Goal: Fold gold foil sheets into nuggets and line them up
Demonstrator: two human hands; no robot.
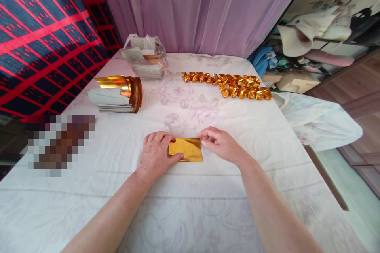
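Note:
A gold foil paper (190, 151), a flat shiny rectangle, lies on the cloth-covered table in front of me. My left hand (156, 151) grips its left end, with the thumb resting on top of the foil and the fingers at the upper left edge. Beside the right edge is my right hand (222, 144), its fingers loosely curled and thumb apart from them. The fingertips sit close to the upper right corner; whether they touch the foil I cannot tell.
Folded gold foil pieces (237, 81) stand in two rows at the back right. A stack of foil papers (118, 95) curves at the left, with a clear plastic bag (145, 57) of more sheets behind it. A white plastic bag (320, 120) hangs past the table's right edge.

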